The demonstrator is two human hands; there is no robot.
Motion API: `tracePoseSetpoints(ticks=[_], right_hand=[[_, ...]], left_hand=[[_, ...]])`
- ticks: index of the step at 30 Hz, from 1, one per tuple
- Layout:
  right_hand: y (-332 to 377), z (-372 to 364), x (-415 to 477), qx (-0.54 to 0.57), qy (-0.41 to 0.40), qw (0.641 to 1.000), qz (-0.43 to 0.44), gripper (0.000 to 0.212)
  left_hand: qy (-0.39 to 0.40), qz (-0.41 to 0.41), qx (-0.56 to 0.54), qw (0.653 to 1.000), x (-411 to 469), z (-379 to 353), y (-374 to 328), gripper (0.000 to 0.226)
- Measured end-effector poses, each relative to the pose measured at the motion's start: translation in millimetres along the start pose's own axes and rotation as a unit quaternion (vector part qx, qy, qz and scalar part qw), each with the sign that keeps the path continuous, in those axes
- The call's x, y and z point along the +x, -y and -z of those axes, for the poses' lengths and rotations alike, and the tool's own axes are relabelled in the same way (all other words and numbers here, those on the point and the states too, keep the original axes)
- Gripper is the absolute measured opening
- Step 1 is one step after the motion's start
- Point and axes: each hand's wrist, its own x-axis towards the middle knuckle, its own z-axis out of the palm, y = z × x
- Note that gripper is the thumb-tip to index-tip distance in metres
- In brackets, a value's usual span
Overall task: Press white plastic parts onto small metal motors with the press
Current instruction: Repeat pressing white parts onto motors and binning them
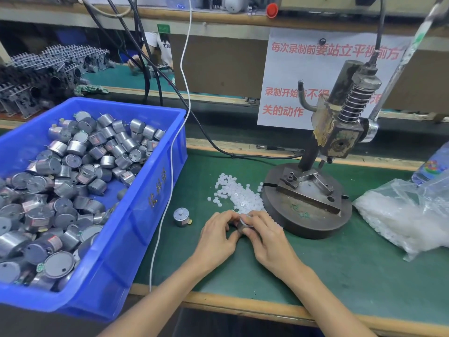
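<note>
A small metal motor (243,224) is being held just above the green mat (340,263), right in front of the round base of the press (306,216). Both hands are gripping it. The left hand (216,237) is pinching it from the left with thumb and curled fingers, and the right hand (267,237) is wrapping its curled fingers round the other side. The fingers are hiding most of the motor, so it cannot be told whether a white part is sitting on it.

A pile of white plastic parts (237,195) is lying on the mat just behind the hands, touching the edge of the press base. Another motor (181,216) is standing alone on the mat, left of the hands. The blue bin (145,203) beside it is holding a heap of motors (73,178); yellow characters on its wall are showing but are too blurred to read.

Behind the press a white sheet (303,69) is hanging with red writing: "每次录制前要站立平视前方" on top, and lower down "录制开始" and "关的动作", the rest being covered by the press. A clear plastic bag (401,220) of white parts is lying to the right.
</note>
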Motion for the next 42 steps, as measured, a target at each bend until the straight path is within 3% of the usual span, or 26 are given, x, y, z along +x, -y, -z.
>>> tracePoseSetpoints(ticks=[12, 18, 22, 32, 42], right_hand=[[1, 0, -1, 0.007, -0.003, 1.000, -0.004, 0.017], [-1, 6, 1, 0.140, -0.042, 0.977, -0.157, 0.012], [0, 8, 2, 0.178, -0.050, 0.964, -0.189, 0.010], [-8, 0, 0, 0.144, -0.040, 0.974, -0.171, 0.013], [-7, 1, 0, 0.112, -0.047, 0.985, -0.126, 0.014]], left_hand=[[-0.006, -0.009, 0.020, 1.000, -1, -1, -1, 0.017], [0.002, -0.012, 0.036, 0.999, -2, 0, -1, 0.014], [0.010, -0.012, 0.039, 0.999, -2, 0, -1, 0.013], [-0.005, 0.001, 0.027, 1.000, -2, 0, -2, 0.004], [0.020, -0.011, 0.032, 0.999, -3, 3, 2, 0.015]])
